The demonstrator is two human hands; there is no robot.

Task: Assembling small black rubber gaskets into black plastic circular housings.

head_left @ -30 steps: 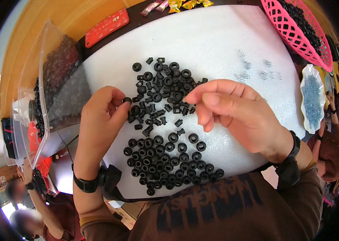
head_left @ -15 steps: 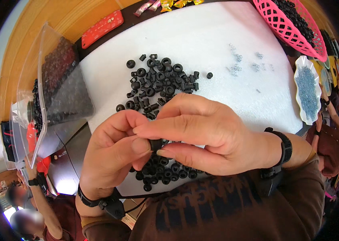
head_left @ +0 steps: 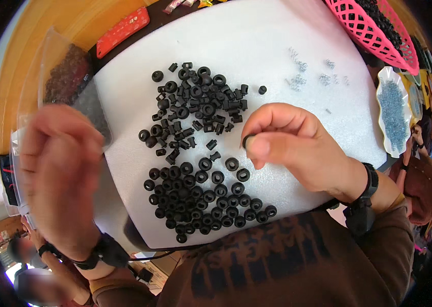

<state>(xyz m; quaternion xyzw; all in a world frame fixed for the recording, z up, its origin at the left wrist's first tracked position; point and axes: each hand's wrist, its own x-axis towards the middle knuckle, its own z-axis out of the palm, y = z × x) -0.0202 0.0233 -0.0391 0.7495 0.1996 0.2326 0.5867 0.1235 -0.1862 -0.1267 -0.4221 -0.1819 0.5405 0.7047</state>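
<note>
My right hand (head_left: 287,146) pinches a small black plastic part (head_left: 248,141) between thumb and fingers, mostly hidden by them. My left hand (head_left: 60,169) is smeared by motion in front of the clear plastic bin (head_left: 104,115), and whether it holds anything does not show. Left of my right hand, a pile of black spool-shaped pieces and round barrels (head_left: 195,92), like cord-lock parts, lies on the white foam sheet (head_left: 323,153). Nearer to me spreads a second group of round black barrels with holes (head_left: 218,202). One black piece (head_left: 262,90) lies apart, beyond my right hand.
Small metal springs (head_left: 298,79) lie loose at the right of the sheet. A white scalloped dish (head_left: 383,118) holds many more. A pink basket (head_left: 349,23) of black parts stands far right. A red patterned case (head_left: 123,31) lies far left. Other people are at both sides.
My hands have come apart. The left swung to the left over the bin's side; the right moved right, keeping a small black part pinched. The near barrels are now uncovered.
</note>
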